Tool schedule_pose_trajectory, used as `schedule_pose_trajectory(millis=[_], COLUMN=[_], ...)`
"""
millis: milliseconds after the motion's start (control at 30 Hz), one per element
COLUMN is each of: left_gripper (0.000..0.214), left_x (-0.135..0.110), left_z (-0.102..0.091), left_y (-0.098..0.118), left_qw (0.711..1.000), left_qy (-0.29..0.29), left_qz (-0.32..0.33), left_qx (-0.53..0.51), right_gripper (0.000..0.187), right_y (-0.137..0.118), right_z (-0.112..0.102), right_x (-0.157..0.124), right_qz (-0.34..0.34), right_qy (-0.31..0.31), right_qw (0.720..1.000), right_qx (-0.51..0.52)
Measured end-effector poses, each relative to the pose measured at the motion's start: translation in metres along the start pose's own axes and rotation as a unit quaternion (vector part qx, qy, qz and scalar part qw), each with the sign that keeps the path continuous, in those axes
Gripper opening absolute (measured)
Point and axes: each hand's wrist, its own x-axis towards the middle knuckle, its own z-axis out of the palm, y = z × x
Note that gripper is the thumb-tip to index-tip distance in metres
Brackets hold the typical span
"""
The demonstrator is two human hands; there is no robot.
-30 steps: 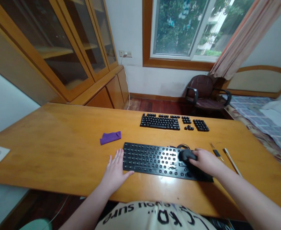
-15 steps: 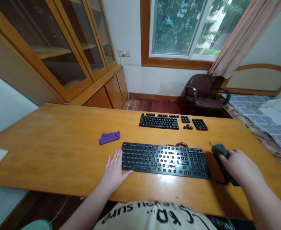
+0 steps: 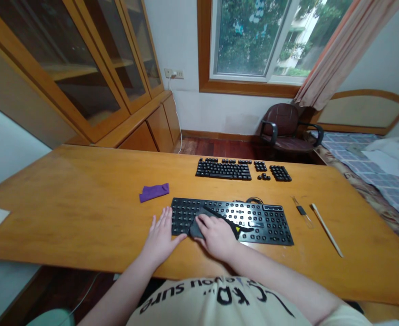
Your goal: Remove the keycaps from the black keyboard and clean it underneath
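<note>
A black keyboard base (image 3: 274, 228) without its keycaps lies flat on the desk in front of me. My left hand (image 3: 159, 237) is spread out flat at its left end, fingertips touching the edge and thumb at the lower corner. Over the left half of the base, my right hand (image 3: 218, 235) is wrapped round a dark grey and black handheld device (image 3: 196, 230) with a yellow mark and a strap. The device's underside and the keys below it are hidden.
Sorted black keycaps (image 3: 223, 170) stand in groups behind the base. A folded purple cloth (image 3: 154, 192) lies to the left. On the right are a wire keycap puller (image 3: 301, 210) and a thin pale stick (image 3: 327, 231). A coiled cable (image 3: 254, 200) sits behind the base.
My right hand has carried the handheld device leftward from the desk's right side onto the keyboard base, uncovering the pale stick and wire puller. My left hand stays at the base's left end.
</note>
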Motion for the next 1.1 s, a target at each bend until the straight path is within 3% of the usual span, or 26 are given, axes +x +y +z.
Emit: schedule_pose_trajectory(millis=[67,133,333,433,533,600,667,800,933,1033,1100], left_gripper=[0.086,0.085,0.083,0.084,0.085,0.086,0.086,0.088,0.09,0.092,0.092], left_x=[-0.001,-0.001,0.0,0.0,0.0,0.0,0.0,0.001,0.001,0.001,0.001], left_z=[0.0,-0.001,-0.006,-0.004,-0.002,-0.002,-0.003,-0.005,-0.003,-0.001,0.001], left_y=[-0.001,-0.001,0.0,-0.001,-0.001,-0.001,0.0,0.001,0.001,0.0,-0.001], left_qw=[1.0,1.0,1.0,1.0,1.0,1.0,1.0,1.0,1.0,1.0,0.999], left_qy=[0.002,0.004,-0.003,-0.006,0.001,0.002,-0.003,-0.009,-0.014,-0.01,-0.004], left_qz=[0.0,-0.002,-0.008,-0.008,-0.007,-0.008,-0.008,-0.01,-0.01,-0.017,-0.021], left_qx=[-0.002,-0.006,-0.009,-0.007,-0.006,-0.006,-0.007,-0.011,-0.016,-0.021,-0.026], right_gripper=[0.056,0.052,0.041,0.039,0.044,0.046,0.045,0.042,0.044,0.043,0.045], right_y=[-0.001,0.008,0.065,0.101,0.13,0.139,0.136,0.103,0.067,0.046,0.03], right_z=[0.001,0.002,-0.002,-0.009,-0.019,-0.022,-0.02,-0.003,0.009,0.01,0.01], right_x=[0.0,-0.009,-0.076,-0.115,-0.145,-0.157,-0.159,-0.139,-0.097,-0.06,-0.035], right_qz=[-0.023,-0.001,0.161,0.28,0.4,0.442,0.42,0.292,0.17,0.166,0.128], right_qy=[-0.006,-0.012,0.037,0.078,0.073,0.065,0.057,0.056,0.012,0.008,-0.004], right_qw=[1.0,1.0,0.985,0.953,0.907,0.886,0.896,0.948,0.985,0.986,0.992], right_qx=[-0.013,-0.025,-0.055,-0.08,-0.107,-0.128,-0.136,-0.111,-0.041,-0.035,-0.022])
